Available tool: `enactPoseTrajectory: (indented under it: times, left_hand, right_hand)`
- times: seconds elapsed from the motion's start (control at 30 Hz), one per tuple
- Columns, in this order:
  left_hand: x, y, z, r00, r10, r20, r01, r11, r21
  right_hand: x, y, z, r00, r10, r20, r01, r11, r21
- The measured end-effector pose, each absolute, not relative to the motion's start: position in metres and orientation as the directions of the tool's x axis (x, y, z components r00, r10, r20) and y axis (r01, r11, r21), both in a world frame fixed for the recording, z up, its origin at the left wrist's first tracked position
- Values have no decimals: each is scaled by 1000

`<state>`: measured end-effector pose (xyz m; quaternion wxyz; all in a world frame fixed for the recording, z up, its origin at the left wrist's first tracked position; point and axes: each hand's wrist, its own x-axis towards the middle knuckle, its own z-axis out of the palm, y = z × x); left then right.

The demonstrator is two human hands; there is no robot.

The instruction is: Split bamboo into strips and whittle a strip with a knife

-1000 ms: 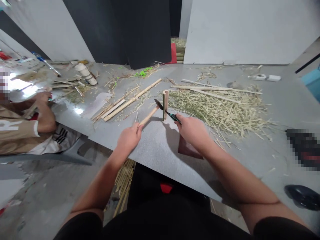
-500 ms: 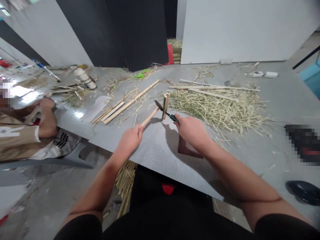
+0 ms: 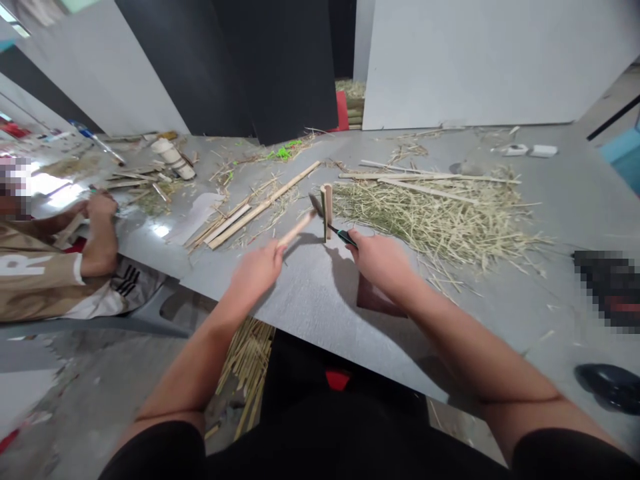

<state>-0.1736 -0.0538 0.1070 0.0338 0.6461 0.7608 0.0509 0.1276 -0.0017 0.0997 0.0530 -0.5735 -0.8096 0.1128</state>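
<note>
My left hand point(image 3: 257, 270) is closed around a pale wooden stick point(image 3: 296, 231), whose far end is at the blade of a knife. The dark handle of this knife point(image 3: 345, 236) is in my closed right hand point(image 3: 381, 260). Its blade crosses a short split bamboo piece point(image 3: 327, 213) that stands upright on the grey table point(image 3: 300, 293). Whether the blade sits in the bamboo or only against it is unclear. Beneath my right wrist lies a dark brown flat piece point(image 3: 375, 297).
A heap of thin bamboo shavings point(image 3: 440, 220) covers the right of the table. Long bamboo strips point(image 3: 265, 205) lie at the left, near a white cylinder point(image 3: 173, 159). Another person's arm point(image 3: 100, 233) is at the far left. A dark rounded object point(image 3: 607, 387) sits at right.
My left hand and the stick have shifted slightly left and down, with some blur. The upright bamboo tilts a little differently. My right hand has hardly moved.
</note>
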Motion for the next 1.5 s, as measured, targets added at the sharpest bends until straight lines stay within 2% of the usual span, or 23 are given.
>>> enactPoseTrajectory:
  times: [0.07,0.17,0.3,0.4,0.53,0.67,0.73,0.83,0.97,1.1,1.27,1.4,1.5]
  left_hand:
    - [-173,-53,104,-144,989,-19,984,146,98]
    - [-174,-54,98,-184,982,52,980,179,88]
    - [-176,-58,93,-133,991,-3,989,133,63]
    - [-178,-59,92,-160,985,68,984,154,87]
    - [-180,-61,93,-110,994,-14,991,111,72]
    - [-183,-61,92,-154,982,110,981,139,138]
    - [-183,-60,92,-142,985,101,980,125,156]
    - [-183,-58,94,-93,996,10,982,90,168]
    - [-178,-57,100,-142,982,128,967,109,230]
    - [-172,-59,99,-103,994,37,973,93,209]
    - [-169,-60,92,-143,986,90,964,118,238]
    - [-171,-63,86,-103,995,1,979,101,175]
    - [-173,-67,83,-128,988,81,978,112,174]
  right_hand:
    - [127,-2,101,-332,941,-60,919,308,-246]
    - [126,-3,103,-339,938,-68,916,313,-251]
    - [125,-3,104,-333,938,-92,920,302,-249]
    - [125,-3,103,-335,938,-86,918,305,-254]
    - [126,-3,103,-331,940,-78,919,302,-255]
    - [128,-4,106,-338,937,-82,917,309,-252]
    - [128,-4,107,-339,937,-87,918,309,-247]
    - [127,-2,106,-329,940,-94,922,298,-246]
    - [127,-1,101,-348,933,-89,912,315,-261]
    - [128,-1,99,-340,936,-92,917,309,-252]
    - [128,0,97,-358,931,-78,911,330,-247]
    - [127,2,93,-330,938,-107,928,301,-220]
    - [126,4,88,-337,933,-122,929,309,-205]
